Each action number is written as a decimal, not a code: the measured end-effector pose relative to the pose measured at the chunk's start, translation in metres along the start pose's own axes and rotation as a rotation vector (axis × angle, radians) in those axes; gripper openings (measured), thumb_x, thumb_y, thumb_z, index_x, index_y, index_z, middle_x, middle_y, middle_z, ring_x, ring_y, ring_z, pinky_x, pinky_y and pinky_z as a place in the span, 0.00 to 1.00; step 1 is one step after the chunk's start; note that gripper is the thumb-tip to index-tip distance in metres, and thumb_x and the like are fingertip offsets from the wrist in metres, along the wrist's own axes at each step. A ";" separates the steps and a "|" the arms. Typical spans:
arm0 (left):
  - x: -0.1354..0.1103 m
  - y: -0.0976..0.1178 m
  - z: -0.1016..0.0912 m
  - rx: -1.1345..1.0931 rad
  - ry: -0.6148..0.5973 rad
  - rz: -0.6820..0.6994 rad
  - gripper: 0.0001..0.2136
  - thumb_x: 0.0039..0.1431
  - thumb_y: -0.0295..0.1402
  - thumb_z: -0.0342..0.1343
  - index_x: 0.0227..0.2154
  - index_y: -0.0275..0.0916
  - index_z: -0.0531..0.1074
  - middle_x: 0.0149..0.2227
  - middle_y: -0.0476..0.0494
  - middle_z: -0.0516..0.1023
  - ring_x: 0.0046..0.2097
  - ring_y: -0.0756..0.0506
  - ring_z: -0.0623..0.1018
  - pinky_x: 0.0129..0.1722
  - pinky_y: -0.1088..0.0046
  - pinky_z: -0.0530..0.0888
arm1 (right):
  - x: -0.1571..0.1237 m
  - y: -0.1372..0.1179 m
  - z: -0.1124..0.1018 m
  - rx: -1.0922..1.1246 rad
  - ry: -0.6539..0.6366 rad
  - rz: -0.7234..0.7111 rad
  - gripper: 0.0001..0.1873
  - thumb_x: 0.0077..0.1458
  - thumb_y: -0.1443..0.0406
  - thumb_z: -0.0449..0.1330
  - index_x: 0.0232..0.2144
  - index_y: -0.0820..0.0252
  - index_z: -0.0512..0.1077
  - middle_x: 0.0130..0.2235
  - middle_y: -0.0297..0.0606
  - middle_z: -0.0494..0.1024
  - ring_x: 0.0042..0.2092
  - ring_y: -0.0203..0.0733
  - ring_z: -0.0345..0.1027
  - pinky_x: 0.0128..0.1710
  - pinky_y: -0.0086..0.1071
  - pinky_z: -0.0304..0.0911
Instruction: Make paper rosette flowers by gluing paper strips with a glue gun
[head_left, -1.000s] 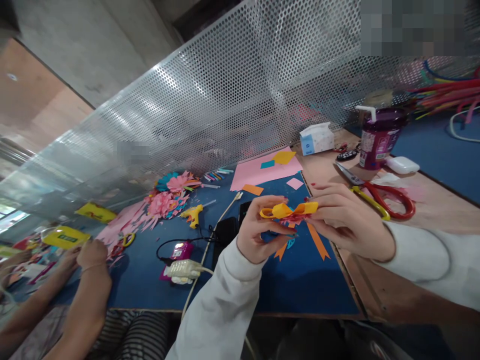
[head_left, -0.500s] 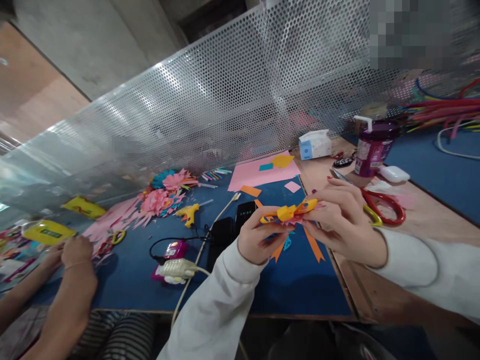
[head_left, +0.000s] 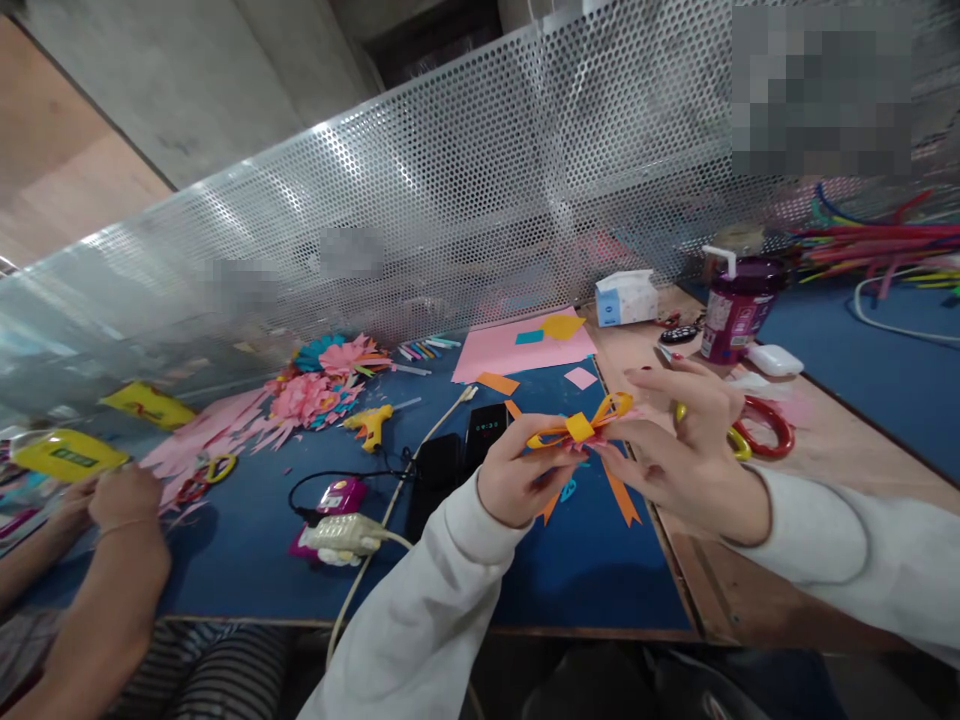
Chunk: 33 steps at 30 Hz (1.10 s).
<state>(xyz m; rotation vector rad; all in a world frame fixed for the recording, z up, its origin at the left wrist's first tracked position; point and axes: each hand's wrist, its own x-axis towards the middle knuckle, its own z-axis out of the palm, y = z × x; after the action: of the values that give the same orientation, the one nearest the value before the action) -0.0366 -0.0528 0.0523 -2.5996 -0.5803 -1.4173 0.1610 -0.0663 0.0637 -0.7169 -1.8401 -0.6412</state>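
A yellow paper bow (head_left: pixel 580 428) with a wrapped centre band and pink paper beneath it is held up over the blue table. My left hand (head_left: pixel 517 475) is closed, pinching the bow's left loop between thumb and fingers. My right hand (head_left: pixel 686 450) is at the bow's right side, its lower fingertips pinching the pink paper under the right loop while the upper fingers are raised off it. Orange paper tails (head_left: pixel 621 495) show below the bow; whether they are attached cannot be seen. Red-handled scissors (head_left: pixel 776 425) lie behind my right hand, partly covered by it.
A pink sheet (head_left: pixel 487 350), yellow glue gun (head_left: pixel 369 426), black phone (head_left: pixel 486 432), power plugs (head_left: pixel 345 538) and paper flowers (head_left: pixel 307 400) lie on the table. A purple cup (head_left: pixel 739 318) stands right. Another person's hands (head_left: pixel 127 497) work at far left, beside a perforated metal screen (head_left: pixel 450 180).
My right upper fingers have lifted off the bow's right loop, which now stands higher and shows more fully. My left hand keeps its pinch. The view has shifted slightly.
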 end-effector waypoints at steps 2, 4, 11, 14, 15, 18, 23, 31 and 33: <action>0.000 -0.001 0.001 0.005 0.011 0.003 0.04 0.54 0.25 0.57 0.33 0.38 0.74 0.41 0.43 0.69 0.40 0.51 0.76 0.41 0.75 0.77 | 0.000 0.000 0.001 -0.001 -0.020 0.009 0.08 0.48 0.67 0.63 0.32 0.56 0.68 0.49 0.44 0.63 0.50 0.51 0.59 0.52 0.53 0.59; 0.000 -0.002 0.002 0.004 0.020 0.014 0.04 0.54 0.25 0.57 0.33 0.38 0.73 0.41 0.43 0.69 0.41 0.50 0.76 0.41 0.73 0.78 | -0.001 0.000 0.002 0.004 -0.031 0.012 0.07 0.49 0.67 0.63 0.32 0.55 0.68 0.49 0.43 0.64 0.50 0.51 0.59 0.52 0.54 0.59; 0.002 -0.006 0.005 -0.014 0.023 0.051 0.06 0.52 0.25 0.59 0.34 0.39 0.73 0.40 0.41 0.72 0.44 0.45 0.76 0.43 0.66 0.77 | -0.005 0.002 0.005 0.004 -0.105 -0.015 0.07 0.50 0.69 0.62 0.33 0.56 0.68 0.52 0.44 0.64 0.51 0.51 0.58 0.55 0.55 0.56; 0.003 -0.006 0.004 -0.010 0.020 0.045 0.06 0.52 0.26 0.59 0.34 0.40 0.73 0.40 0.42 0.72 0.44 0.45 0.76 0.43 0.66 0.77 | -0.004 0.003 0.004 0.009 -0.124 -0.009 0.07 0.50 0.68 0.61 0.33 0.55 0.68 0.52 0.43 0.65 0.51 0.52 0.59 0.55 0.55 0.56; 0.003 -0.006 0.004 -0.014 0.018 0.043 0.06 0.52 0.26 0.59 0.33 0.41 0.73 0.40 0.43 0.73 0.45 0.45 0.76 0.43 0.66 0.77 | -0.004 0.003 0.004 0.015 -0.125 -0.007 0.07 0.50 0.68 0.61 0.32 0.54 0.68 0.51 0.42 0.65 0.51 0.52 0.60 0.54 0.55 0.56; 0.002 -0.007 0.004 -0.007 0.003 0.054 0.05 0.52 0.26 0.59 0.32 0.41 0.74 0.40 0.44 0.73 0.48 0.44 0.75 0.47 0.62 0.75 | -0.001 0.005 0.003 0.023 -0.146 -0.010 0.07 0.50 0.68 0.61 0.31 0.53 0.67 0.51 0.40 0.66 0.50 0.52 0.61 0.54 0.55 0.56; 0.000 -0.009 0.004 0.017 -0.040 0.071 0.04 0.52 0.26 0.59 0.31 0.42 0.75 0.41 0.44 0.74 0.50 0.44 0.75 0.52 0.57 0.71 | 0.001 0.005 0.004 0.028 -0.145 -0.015 0.06 0.52 0.68 0.60 0.31 0.53 0.66 0.51 0.38 0.68 0.47 0.50 0.63 0.52 0.53 0.57; -0.001 -0.006 0.008 -0.039 0.016 0.012 0.06 0.50 0.23 0.59 0.30 0.40 0.74 0.41 0.44 0.73 0.49 0.45 0.75 0.52 0.57 0.72 | -0.003 0.006 0.005 -0.020 -0.152 -0.048 0.06 0.51 0.68 0.61 0.31 0.54 0.67 0.50 0.37 0.71 0.46 0.52 0.63 0.48 0.49 0.59; -0.001 -0.006 0.008 -0.045 0.019 0.012 0.06 0.49 0.23 0.60 0.30 0.39 0.74 0.40 0.43 0.73 0.49 0.44 0.75 0.53 0.56 0.71 | -0.003 0.007 0.005 -0.017 -0.138 -0.066 0.06 0.51 0.68 0.61 0.32 0.54 0.67 0.50 0.37 0.72 0.46 0.52 0.63 0.46 0.49 0.60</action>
<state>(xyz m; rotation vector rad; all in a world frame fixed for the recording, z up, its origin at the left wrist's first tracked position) -0.0331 -0.0451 0.0465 -2.6168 -0.5360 -1.4664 0.1639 -0.0582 0.0601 -0.7299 -1.9938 -0.6646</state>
